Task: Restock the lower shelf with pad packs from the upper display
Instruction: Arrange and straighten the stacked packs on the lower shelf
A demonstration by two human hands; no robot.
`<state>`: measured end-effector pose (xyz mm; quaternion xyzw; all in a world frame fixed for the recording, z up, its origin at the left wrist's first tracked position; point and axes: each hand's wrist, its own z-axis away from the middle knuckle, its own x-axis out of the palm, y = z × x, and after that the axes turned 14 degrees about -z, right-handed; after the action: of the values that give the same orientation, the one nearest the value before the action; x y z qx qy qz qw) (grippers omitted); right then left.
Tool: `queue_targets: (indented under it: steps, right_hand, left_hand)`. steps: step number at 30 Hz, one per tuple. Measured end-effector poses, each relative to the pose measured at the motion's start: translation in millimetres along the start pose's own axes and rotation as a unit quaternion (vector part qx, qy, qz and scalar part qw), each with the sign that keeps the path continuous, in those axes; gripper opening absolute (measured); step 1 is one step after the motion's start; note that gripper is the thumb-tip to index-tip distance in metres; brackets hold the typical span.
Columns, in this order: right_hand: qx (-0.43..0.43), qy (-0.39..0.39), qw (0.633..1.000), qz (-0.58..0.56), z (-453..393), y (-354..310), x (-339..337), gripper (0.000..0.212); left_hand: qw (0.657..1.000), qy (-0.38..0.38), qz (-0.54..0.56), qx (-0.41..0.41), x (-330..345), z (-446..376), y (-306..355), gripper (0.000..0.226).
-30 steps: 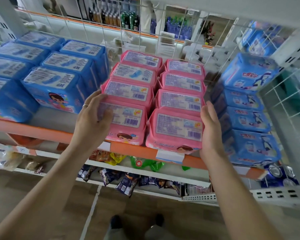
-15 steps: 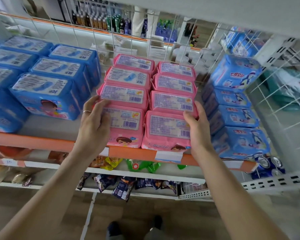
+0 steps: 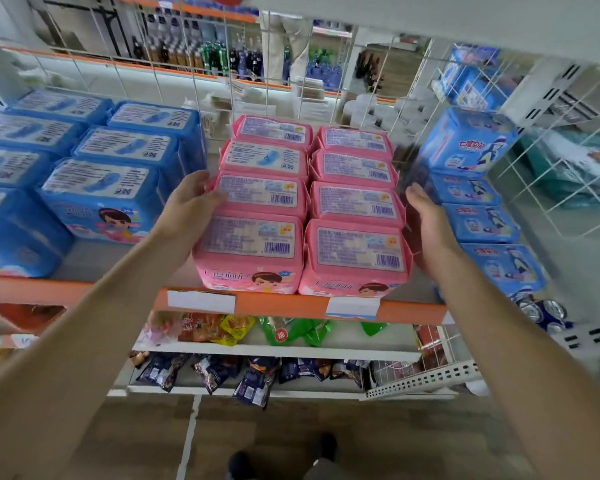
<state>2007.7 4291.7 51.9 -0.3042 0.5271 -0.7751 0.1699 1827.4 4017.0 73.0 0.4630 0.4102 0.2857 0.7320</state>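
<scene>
Pink pad packs stand in two rows of several on the upper shelf, which has an orange front edge. The front-left pink pack and the front-right pink pack sit at that edge. My left hand presses flat against the left side of the left row, at the second pack back. My right hand lies with straight fingers along the right side of the right row, beside the two front packs. Neither hand curls round a pack. The white lower shelf runs below.
Large blue pad packs fill the shelf to the left, and smaller blue packs line the right. A wire mesh panel closes the right side. Green and orange snack bags lie on the lower shelf, and cans stand at the far right.
My left hand has slid off the top of the front-left pack to the row's left side, further back. My right hand has shifted slightly back along the right side.
</scene>
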Motion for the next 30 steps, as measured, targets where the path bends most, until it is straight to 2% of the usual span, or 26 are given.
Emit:
queue_targets:
  steps: [2, 3, 7, 11, 19, 24, 26, 30]
  right_hand:
    - [0.008, -0.024, 1.0, 0.015, -3, -2, 6, 0.058]
    - [0.012, -0.037, 0.999, 0.029, -5, -1, 8, 0.049]
    - [-0.005, -0.059, 0.997, 0.054, -5, 6, 17, 0.032]
    - [-0.01, -0.056, 0.998, 0.031, -4, 8, 22, 0.021]
    - [0.013, -0.067, 0.998, -0.019, -6, 12, 25, 0.023]
    - [-0.022, -0.047, 0.997, 0.055, -1, 4, 27, 0.021]
    - [-0.033, -0.042, 0.995, 0.086, 0, 1, 24, 0.03]
    - [0.03, -0.018, 0.999, 0.025, 17, -1, 13, 0.042]
  left_hand:
    - [0.999, -0.041, 0.0, -0.023, 0, -8, 5, 0.02]
    - [0.998, -0.056, -0.001, -0.03, 1, -11, 5, 0.021]
    - [0.997, -0.072, -0.014, -0.035, 3, -13, 1, 0.022]
    - [0.997, -0.071, -0.013, -0.032, 7, -14, 0, 0.021]
    - [0.997, -0.07, -0.016, -0.036, 10, -14, 0, 0.023]
    - [0.998, -0.056, -0.015, -0.031, 10, -14, -1, 0.025]
    - [0.998, -0.05, -0.015, -0.029, 10, -14, -2, 0.03]
    - [0.999, -0.036, -0.016, -0.015, 9, -14, -4, 0.034]
